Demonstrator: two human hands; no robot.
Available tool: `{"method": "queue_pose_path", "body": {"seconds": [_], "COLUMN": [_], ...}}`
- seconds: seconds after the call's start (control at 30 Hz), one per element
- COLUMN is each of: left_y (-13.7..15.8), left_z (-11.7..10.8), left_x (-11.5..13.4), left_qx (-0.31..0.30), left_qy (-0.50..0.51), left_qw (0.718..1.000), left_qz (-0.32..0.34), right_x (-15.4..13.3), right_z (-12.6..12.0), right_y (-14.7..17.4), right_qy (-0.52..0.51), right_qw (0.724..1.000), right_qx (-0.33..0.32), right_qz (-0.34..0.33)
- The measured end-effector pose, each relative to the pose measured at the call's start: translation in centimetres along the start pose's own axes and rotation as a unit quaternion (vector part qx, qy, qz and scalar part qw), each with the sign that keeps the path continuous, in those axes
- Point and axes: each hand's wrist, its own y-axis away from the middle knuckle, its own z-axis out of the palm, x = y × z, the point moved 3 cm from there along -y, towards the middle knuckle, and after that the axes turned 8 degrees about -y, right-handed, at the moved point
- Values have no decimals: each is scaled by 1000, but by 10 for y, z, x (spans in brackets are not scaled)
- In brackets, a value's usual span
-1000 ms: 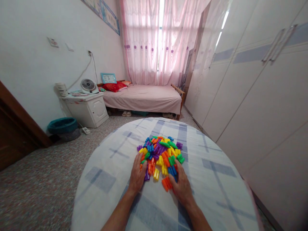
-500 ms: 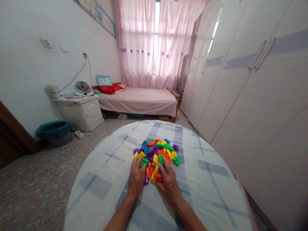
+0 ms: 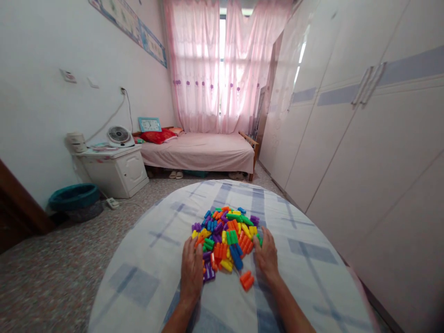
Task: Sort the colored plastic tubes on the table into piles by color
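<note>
A heap of colourful plastic toy blocks [image 3: 218, 226] in purple, blue, green, yellow and orange lies on the cloth-covered round table [image 3: 145, 259]. My left hand [image 3: 192, 266] rests at the heap's left edge, fingers stretched forward beside orange and purple blocks. At the right edge my right hand [image 3: 266, 252] is open, its fingers next to a green block [image 3: 259, 239] that it partly hides. An orange block [image 3: 247, 280] lies apart on the cloth, between my hands and nearer to me. A blue block [image 3: 236, 257] sits at the heap's near side.
Beyond the table stands a bed [image 3: 201, 150] with a pink sheet. On the left are a white cabinet [image 3: 128, 173] carrying a fan [image 3: 120, 135] and a waste bin [image 3: 74, 196]. White wardrobes [image 3: 347, 138] line the right side.
My right hand has moved right, off the heap to its edge, uncovering blue and orange blocks. An orange block now lies apart near me. My left hand has shifted slightly left and nearer.
</note>
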Motion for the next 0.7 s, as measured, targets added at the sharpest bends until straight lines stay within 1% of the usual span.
{"method": "queue_pose_path", "body": {"seconds": [0.07,0.13,0.17,0.23,0.3,0.4,0.47,0.53,0.63,0.7], "left_y": [-7,-19,-28,-46,-64,-80,-81,-77,-67,-64], "left_z": [-5,-11,-14,-19,-20,-12,-3,7,22,27], "left_x": [5,11,13,12,3,-18,-28,-30,-19,-9], "left_qx": [10,17,20,29,32,27,30,26,-21,-50], "left_qy": [0,-3,-5,-10,-18,-28,-30,-30,-42,-54], "left_qw": [1000,1000,1000,1000,999,999,999,999,998,995], "left_qz": [-8,-11,-9,0,-2,-20,-14,3,42,66], "right_x": [12,13,12,10,13,25,33,37,33,25], "right_z": [-2,-4,-5,-8,-10,-6,0,7,17,20], "right_y": [-4,-9,-13,-24,-36,-52,-57,-58,-53,-49], "right_qy": [-24,-54,-65,-73,-66,-68,-73,-76,-81,-86], "right_qw": [999,996,995,995,996,995,995,995,993,991], "right_qx": [-25,-55,-59,-44,-19,-9,-13,-20,-61,-95], "right_qz": [36,41,41,49,58,67,68,67,58,37]}}
